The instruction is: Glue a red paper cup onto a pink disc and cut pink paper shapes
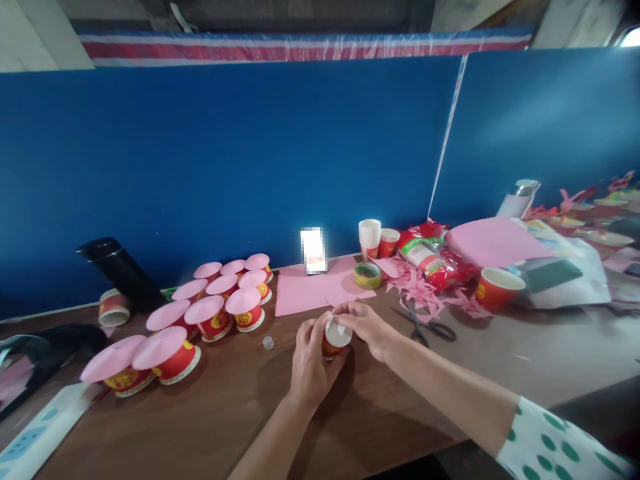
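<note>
In the middle of the table, my left hand [311, 363] is wrapped around a red paper cup [339, 335], which stands upside down with its white base facing up. My right hand [367, 327] has its fingers pinched at the far edge of that base. Something small and whitish shows between the fingertips, too small to name. A little clear cap [269, 343] lies to the left of my left hand. Farther left stand several upturned red cups, each topped with a pink paper disc [206, 310].
Scissors [427, 328] lie right of my right hand. Behind are pink sheets [300, 293], a tape roll [367, 275], stacked cups [370, 233], pink paper shreds [417, 290] and a red packet [430, 257]. A power strip [45, 433] and black bottle [120, 273] stay left.
</note>
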Available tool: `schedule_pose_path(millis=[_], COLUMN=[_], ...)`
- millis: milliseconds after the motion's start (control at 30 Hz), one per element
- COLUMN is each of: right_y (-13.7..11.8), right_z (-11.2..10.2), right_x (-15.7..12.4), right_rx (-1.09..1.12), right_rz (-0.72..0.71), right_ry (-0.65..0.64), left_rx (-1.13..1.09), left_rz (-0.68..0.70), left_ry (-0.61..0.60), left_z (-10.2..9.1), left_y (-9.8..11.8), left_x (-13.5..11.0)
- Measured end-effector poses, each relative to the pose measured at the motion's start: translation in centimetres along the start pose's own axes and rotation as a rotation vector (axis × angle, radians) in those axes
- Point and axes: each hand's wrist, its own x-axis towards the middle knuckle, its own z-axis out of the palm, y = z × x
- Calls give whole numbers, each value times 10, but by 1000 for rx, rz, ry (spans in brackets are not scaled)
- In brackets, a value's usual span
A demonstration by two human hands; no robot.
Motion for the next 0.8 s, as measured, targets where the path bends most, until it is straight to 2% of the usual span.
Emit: schedule_pose_path(millis=[233, 500, 800], right_y=[-1, -8, -8], right_z=[0, 2, 5], right_x=[-2, -12, -13], right_rx=[-38, -200, -167], right_rz=[-22, -267, -281], right_ry=[12, 91, 46], left_rx=[9, 3, 30], left_rz=[-2, -29, -20], left_ry=[-1, 7, 23], left_z=[0, 1, -1], left_y=[-1, -1, 1], left_x=[0, 0, 1])
